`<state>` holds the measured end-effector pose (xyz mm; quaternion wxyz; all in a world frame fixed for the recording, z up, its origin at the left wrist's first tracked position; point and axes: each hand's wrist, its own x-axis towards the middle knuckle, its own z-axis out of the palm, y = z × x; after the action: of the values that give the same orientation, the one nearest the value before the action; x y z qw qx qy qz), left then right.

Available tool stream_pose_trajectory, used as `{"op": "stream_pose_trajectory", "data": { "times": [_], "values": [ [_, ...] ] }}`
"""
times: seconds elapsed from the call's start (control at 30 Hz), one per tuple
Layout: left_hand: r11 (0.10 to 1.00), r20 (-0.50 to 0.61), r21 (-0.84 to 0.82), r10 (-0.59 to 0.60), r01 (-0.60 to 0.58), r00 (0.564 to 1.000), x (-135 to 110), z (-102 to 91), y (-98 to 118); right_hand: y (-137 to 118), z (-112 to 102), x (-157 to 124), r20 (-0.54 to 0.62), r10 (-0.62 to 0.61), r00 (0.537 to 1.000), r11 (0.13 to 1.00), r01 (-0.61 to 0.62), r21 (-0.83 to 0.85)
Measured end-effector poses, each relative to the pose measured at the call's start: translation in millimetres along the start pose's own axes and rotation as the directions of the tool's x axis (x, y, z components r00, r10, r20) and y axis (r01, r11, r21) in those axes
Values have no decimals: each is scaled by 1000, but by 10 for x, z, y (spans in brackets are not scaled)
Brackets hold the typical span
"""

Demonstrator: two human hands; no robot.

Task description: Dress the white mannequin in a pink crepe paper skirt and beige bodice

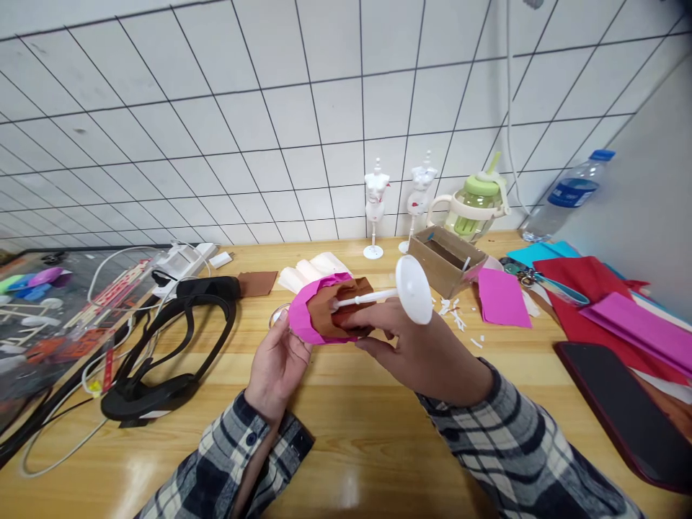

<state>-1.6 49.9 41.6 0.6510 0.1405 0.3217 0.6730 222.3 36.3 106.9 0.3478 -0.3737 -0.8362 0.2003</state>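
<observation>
Tilted sideways between my hands is a small mannequin stand with a white rod and round white base [414, 290], the base turned toward the right. Around its other end sits a skirt-like wrap of felt or paper, a magenta outer layer [300, 311] over a ruffled brown inner layer [324, 306]. My left hand [278, 360] grips the magenta end from the left, its fingers partly behind it. At the open edge of the skirt, my right hand [397, 339] pinches the layers, index finger along the brown one and thumb below. The mannequin's torso is hidden.
Two white mannequins [374, 205] stand near the tiled wall, beside a cardboard box [446, 259] and a green-lidded jug [476, 205]. White scraps [457, 315] lie nearby. Rightward are coloured sheets [573, 288], a water bottle [567, 194] and a phone [621, 411]; leftward, a black headset [178, 353] with cables.
</observation>
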Motion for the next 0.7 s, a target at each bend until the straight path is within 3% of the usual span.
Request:
{"op": "stream_pose_trajectory", "data": {
  "times": [0.1, 0.17, 0.27, 0.3, 0.37, 0.47, 0.57, 0.63, 0.7],
  "values": [
    [992, -2, 4, 124, -124, 992, 34, 16, 145, 60, -60, -55, 89, 85, 992, 996, -87, 25],
    [955, 21, 52, 290, -291, 957, 25, 48, 312, 120, -62, -106, 158, 156, 975, 987, -161, 19],
    [796, 140, 175, 562, -579, 815, -53, 153, 595, 256, 50, -225, 220, 223, 950, 967, -243, 73],
    [737, 187, 213, 613, -641, 767, -90, 203, 675, 319, 113, -280, 199, 243, 949, 958, -267, 104],
    [660, 252, 287, 647, -695, 719, -168, 319, 785, 472, 246, -411, 95, 296, 951, 942, -307, 136],
    [657, 263, 350, 615, -668, 743, -255, 489, 829, 734, 379, -601, -105, 402, 910, 915, -404, -2],
    [634, 352, 453, 518, -626, 780, -296, 615, 822, 941, 389, -699, -73, 404, 912, 899, -411, -151],
    [549, 434, 559, 445, -622, 783, -310, 683, 827, 1019, 361, -708, -69, 415, 907, 885, -420, -199],
    [471, 442, 657, 392, -589, 807, -319, 747, 816, 1055, 337, -696, -67, 420, 905, 875, -423, -236]
  ]
}}
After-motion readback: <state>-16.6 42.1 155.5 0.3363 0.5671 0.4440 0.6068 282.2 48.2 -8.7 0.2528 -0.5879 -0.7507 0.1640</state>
